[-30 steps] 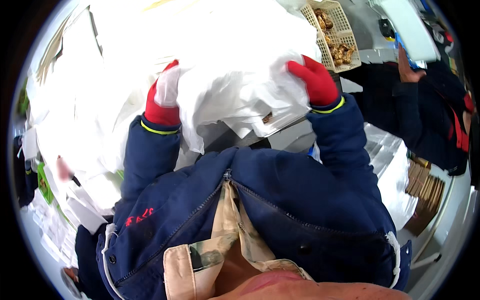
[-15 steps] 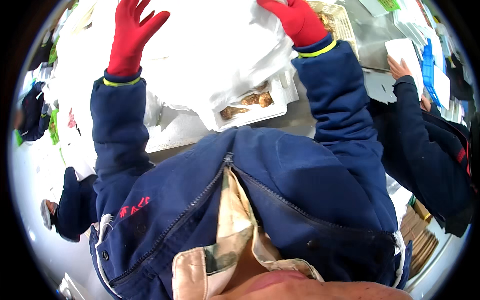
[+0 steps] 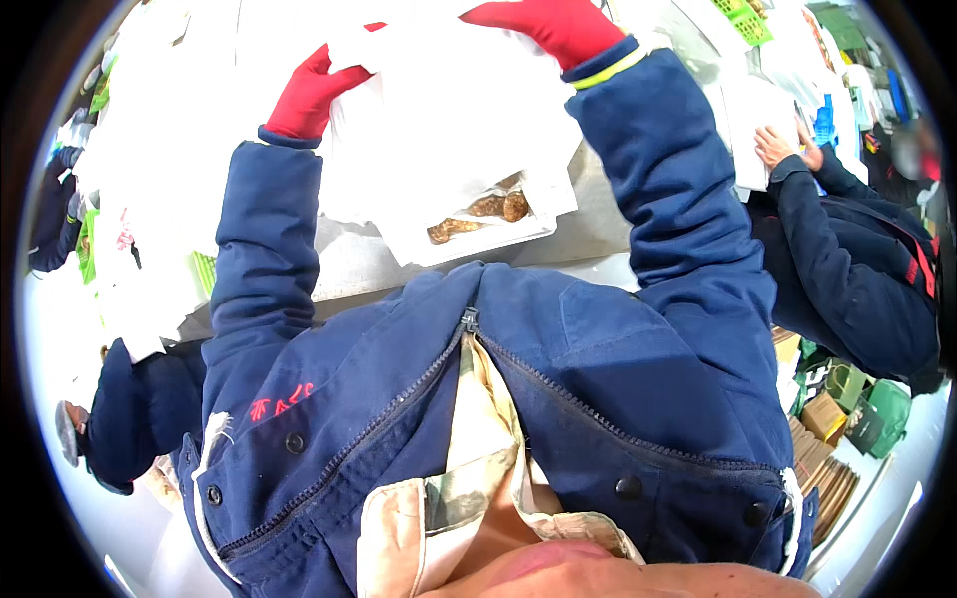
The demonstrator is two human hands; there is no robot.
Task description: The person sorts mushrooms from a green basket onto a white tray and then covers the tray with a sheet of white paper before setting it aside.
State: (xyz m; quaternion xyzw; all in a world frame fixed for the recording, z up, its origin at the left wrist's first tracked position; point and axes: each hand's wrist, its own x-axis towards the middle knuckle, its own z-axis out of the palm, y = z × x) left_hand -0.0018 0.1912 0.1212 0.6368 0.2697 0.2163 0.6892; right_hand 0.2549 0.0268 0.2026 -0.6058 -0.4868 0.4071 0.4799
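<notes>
A white box stands in front of my chest. Brown, lumpy pieces show at its near side. A bright white sheet hides the rest of its contents. My left hand, in a red glove, is closed around the sheet's left edge, the thumb lying on top of it. At the far right of the sheet is my right hand, also red-gloved. Its thumb presses on the white sheet, while the other fingers are partly cut off by the picture's upper edge. Glare blurs the sheet's outline.
The box rests on a metal table. To the right, a co-worker's hand touches something white. A green basket is at the upper right. Flattened cardboard is stacked at the lower right. Another person is at the left.
My left hand has moved right and closed from spread fingers onto the sheet. My right hand has shifted left and slightly up. The co-worker's hands have moved left.
</notes>
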